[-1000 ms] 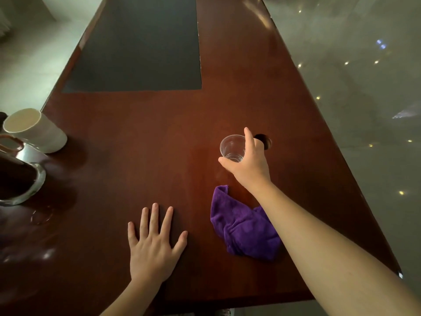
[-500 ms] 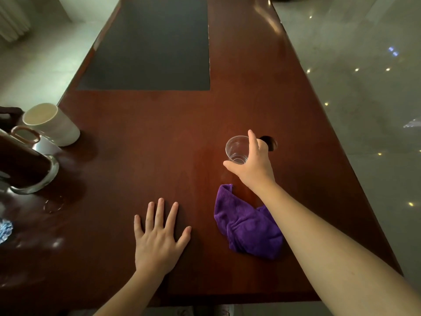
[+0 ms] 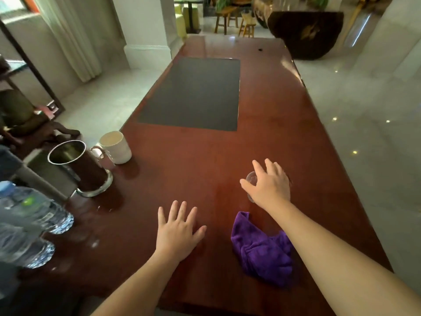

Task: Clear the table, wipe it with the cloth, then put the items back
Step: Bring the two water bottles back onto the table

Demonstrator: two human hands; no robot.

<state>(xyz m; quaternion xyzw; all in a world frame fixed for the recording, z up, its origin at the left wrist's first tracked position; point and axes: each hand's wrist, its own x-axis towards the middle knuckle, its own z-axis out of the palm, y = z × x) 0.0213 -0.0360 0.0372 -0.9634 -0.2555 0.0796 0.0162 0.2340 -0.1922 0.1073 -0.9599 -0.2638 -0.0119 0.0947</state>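
The right hand (image 3: 268, 184) is seen over the clear plastic cup (image 3: 251, 179), fingers spread and lifted above the rim. A second ago the same cup was pinched between thumb and forefinger, so the grip is judged to be loosening; whether the thumb is in contact with the cup wall cannot be told. The cup is standing on the wooden table (image 3: 186, 169), just beyond the purple cloth (image 3: 262, 249), in roughly the place it held half a second ago. The left hand (image 3: 178, 232) stays flat on the wood, fingers spread, holding nothing.

The view is tilted up compared with the earlier pictures, so more of the room is shown. At the table's left edge a white mug (image 3: 116, 147), a metal jug (image 3: 77, 167) and water bottles (image 3: 29, 224) are noted, well apart from the cup. A dark mat (image 3: 193, 94) lies further along.

Judgement: the cup is being set down, not carried off. Since the cloth lies crumpled and unheld, either the putting-back stage has started or the cup has only been shifted before wiping; which cannot be settled.
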